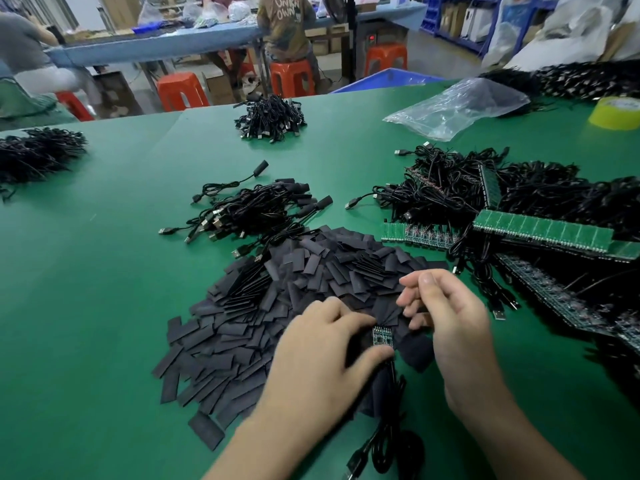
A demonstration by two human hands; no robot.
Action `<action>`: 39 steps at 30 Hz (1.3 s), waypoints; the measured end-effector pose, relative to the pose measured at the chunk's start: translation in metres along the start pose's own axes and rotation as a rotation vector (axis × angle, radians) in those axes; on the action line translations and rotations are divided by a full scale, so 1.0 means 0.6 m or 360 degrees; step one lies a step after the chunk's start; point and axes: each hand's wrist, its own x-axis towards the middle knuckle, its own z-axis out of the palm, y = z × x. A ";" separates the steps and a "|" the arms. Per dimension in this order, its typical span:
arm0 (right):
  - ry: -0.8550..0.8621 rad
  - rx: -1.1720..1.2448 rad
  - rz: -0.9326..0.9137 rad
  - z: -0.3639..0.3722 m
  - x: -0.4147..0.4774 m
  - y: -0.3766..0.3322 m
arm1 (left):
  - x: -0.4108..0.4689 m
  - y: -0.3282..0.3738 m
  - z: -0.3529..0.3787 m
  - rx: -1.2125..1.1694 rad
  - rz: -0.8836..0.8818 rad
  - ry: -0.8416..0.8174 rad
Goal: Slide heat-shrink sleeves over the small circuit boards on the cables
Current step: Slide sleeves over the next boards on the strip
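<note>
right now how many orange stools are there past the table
4: left stool by a seated person, next stool standing free, third stool under the brown-shirted person, right stool. More may hide behind legs.

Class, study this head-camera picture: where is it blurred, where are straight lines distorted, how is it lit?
Head view: motion blur softens the left hand gripping the small green circuit board and right hand; the flat black heat-shrink sleeves look sharper; wide-angle distortion tilts the green table mat at its far edge; light is even, shadows faint; white glare streaks the clear plastic bag.
</note>
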 end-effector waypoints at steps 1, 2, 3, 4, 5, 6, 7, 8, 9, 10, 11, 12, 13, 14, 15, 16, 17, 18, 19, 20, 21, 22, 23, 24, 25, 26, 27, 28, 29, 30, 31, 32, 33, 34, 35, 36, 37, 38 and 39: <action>-0.0016 -0.0013 -0.0013 0.001 -0.001 0.001 | -0.003 0.004 0.007 0.0050 -0.0014 -0.0012; -0.0038 -0.0032 -0.0030 0.002 -0.001 0.001 | -0.005 0.008 0.013 0.0089 -0.0025 -0.0019; -0.0062 -0.0058 -0.0046 0.002 -0.002 0.001 | -0.006 0.010 0.018 0.0124 -0.0028 -0.0023; -0.0083 -0.0089 -0.0055 0.003 -0.004 0.001 | -0.006 0.011 0.021 0.0154 -0.0023 -0.0029; -0.0098 -0.0118 -0.0058 0.004 -0.004 0.002 | -0.006 0.010 0.022 0.0173 -0.0016 -0.0038; -0.0109 -0.0144 -0.0058 0.003 -0.005 0.002 | -0.005 0.009 0.022 0.0180 -0.0014 -0.0051; -0.0117 -0.0171 -0.0060 0.003 -0.005 0.003 | -0.003 0.007 0.021 0.0181 -0.0018 -0.0065; -0.0122 -0.0199 -0.0068 0.002 -0.005 0.003 | -0.001 0.005 0.020 0.0174 -0.0020 -0.0075; -0.0122 -0.0222 -0.0080 0.002 -0.005 0.003 | 0.000 0.004 0.020 0.0143 -0.0019 -0.0077; -0.0119 -0.0236 -0.0093 0.002 -0.005 0.003 | 0.002 0.002 0.020 0.0075 -0.0024 -0.0078; -0.0113 -0.0248 -0.0103 0.002 -0.006 0.002 | 0.002 0.001 0.019 -0.0017 -0.0034 -0.0076; -0.0111 -0.0267 -0.0110 0.001 -0.006 0.002 | 0.003 0.001 0.019 -0.0107 -0.0034 -0.0061; -0.0115 -0.0300 -0.0117 -0.001 -0.005 0.001 | 0.002 0.000 0.019 -0.0183 -0.0018 -0.0032; -0.0128 -0.0341 -0.0127 -0.003 -0.005 0.000 | 0.000 0.001 0.018 -0.0246 0.0007 0.0009; -0.0146 -0.0375 -0.0141 -0.004 -0.005 -0.002 | -0.003 0.002 0.017 -0.0319 0.0018 0.0056; -0.0163 -0.0388 -0.0154 -0.004 -0.005 -0.004 | -0.008 0.004 0.015 -0.0432 0.0006 0.0107; -0.0180 -0.0383 -0.0159 -0.004 -0.006 -0.007 | -0.011 0.005 0.013 -0.0602 -0.0033 0.0157; -0.0211 -0.0380 -0.0160 -0.004 -0.007 -0.010 | -0.014 0.006 0.012 -0.0822 -0.0090 0.0194; -0.0265 -0.0389 -0.0161 -0.003 -0.007 -0.013 | -0.016 0.005 0.009 -0.1061 -0.0155 0.0214; -0.0342 -0.0414 -0.0164 -0.003 -0.008 -0.016 | -0.016 0.002 0.006 -0.1283 -0.0218 0.0225; -0.0431 -0.0454 -0.0164 -0.004 -0.010 -0.017 | -0.015 -0.002 0.002 -0.1457 -0.0271 0.0233; -0.0519 -0.0501 -0.0167 -0.004 -0.012 -0.017 | -0.014 -0.007 -0.002 -0.1578 -0.0309 0.0237; -0.0595 -0.0544 -0.0172 -0.004 -0.014 -0.017 | -0.013 -0.012 -0.005 -0.1657 -0.0334 0.0236; -0.0656 -0.0576 -0.0178 -0.003 -0.016 -0.016 | -0.012 -0.016 -0.007 -0.1700 -0.0354 0.0238; -0.0699 -0.0598 -0.0181 -0.003 -0.017 -0.016 | -0.012 -0.019 -0.008 -0.1723 -0.0373 0.0240; -0.0727 -0.0612 -0.0181 -0.002 -0.019 -0.015 | -0.012 -0.020 -0.008 -0.1742 -0.0395 0.0236; -0.0739 -0.0619 -0.0182 -0.001 -0.020 -0.015 | -0.012 -0.021 -0.008 -0.1764 -0.0413 0.0222; -0.0736 -0.0618 -0.0186 0.001 -0.021 -0.014 | -0.013 -0.022 -0.008 -0.1787 -0.0426 0.0202; -0.0724 -0.0610 -0.0191 0.003 -0.022 -0.014 | -0.013 -0.023 -0.007 -0.1807 -0.0436 0.0182; -0.0718 -0.0594 -0.0191 0.003 -0.022 -0.014 | -0.012 -0.024 -0.007 -0.1824 -0.0446 0.0164; -0.0730 -0.0566 -0.0184 0.004 -0.023 -0.014 | -0.012 -0.024 -0.007 -0.1841 -0.0451 0.0149; -0.0756 -0.0514 -0.0167 0.005 -0.023 -0.014 | -0.011 -0.025 -0.009 -0.1863 -0.0449 0.0130; -0.0784 -0.0446 -0.0135 0.006 -0.023 -0.015 | -0.011 -0.026 -0.011 -0.1890 -0.0440 0.0106; -0.0808 -0.0375 -0.0096 0.007 -0.022 -0.015 | -0.011 -0.026 -0.012 -0.1919 -0.0432 0.0078; -0.0827 -0.0303 -0.0052 0.009 -0.022 -0.016 | -0.011 -0.026 -0.014 -0.1949 -0.0425 0.0052; -0.0845 -0.0226 -0.0003 0.010 -0.021 -0.016 | -0.011 -0.027 -0.015 -0.1979 -0.0424 0.0030; -0.0861 -0.0144 0.0054 0.011 -0.021 -0.017 | -0.011 -0.027 -0.015 -0.2003 -0.0427 0.0015; -0.0871 -0.0076 0.0108 0.012 -0.022 -0.016 | -0.011 -0.028 -0.015 -0.2025 -0.0438 0.0000; -0.0875 -0.0032 0.0154 0.012 -0.023 -0.016 | -0.012 -0.029 -0.015 -0.2047 -0.0454 -0.0017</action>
